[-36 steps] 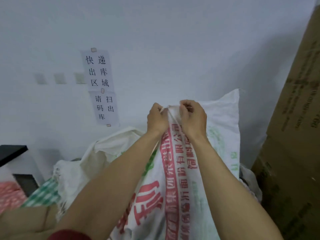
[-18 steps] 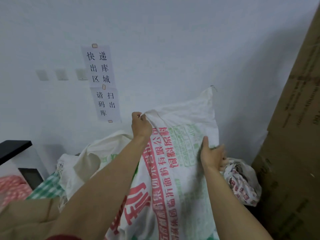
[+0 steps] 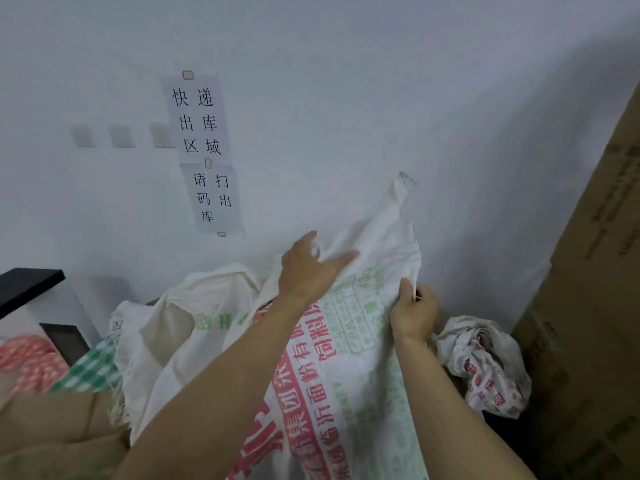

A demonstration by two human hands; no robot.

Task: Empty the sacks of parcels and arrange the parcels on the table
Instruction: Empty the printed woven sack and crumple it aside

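A white woven sack (image 3: 349,358) with red and green print stands upright against the wall in front of me. My left hand (image 3: 306,270) is at its top left: the fingers hook over the fabric edge and the thumb lies flat across the front. Lower down, my right hand (image 3: 414,311) grips the sack's right edge. The top right corner of the sack sticks up loose between the hands. No parcels are visible; the sack's contents are hidden.
A cream sack (image 3: 194,317) slumps to the left, and a crumpled printed sack (image 3: 485,365) lies at the right. A tall cardboard box (image 3: 588,306) stands along the right side. At the left are a black tabletop edge (image 3: 27,285), checked bags (image 3: 38,362) and brown wrapping (image 3: 52,438).
Both hands pinched the sack's gathered top together a second ago. They have parted: the right hand slid down the right edge, and the sack's top has spread and sagged.
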